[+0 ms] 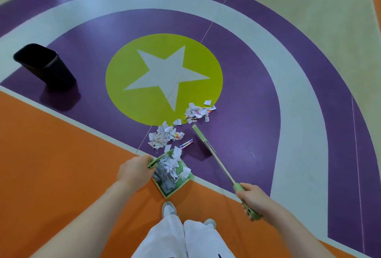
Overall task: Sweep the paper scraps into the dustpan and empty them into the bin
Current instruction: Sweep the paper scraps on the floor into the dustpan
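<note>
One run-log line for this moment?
left hand holds dustpan | right hand holds broom | scraps remain | bin apart

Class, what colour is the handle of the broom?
Light green; the broom handle shows best in the head view, gripped by the right hand.

Glossy vinyl floor [61,154] showing orange, purple and pale bands. Yellow-green circle [127,101] carrying a pale star [165,76]. Coloured felt-tip pens [186,143] lying on purple. White trousers [181,239] and pale sneakers [169,210] standing on orange.
</note>
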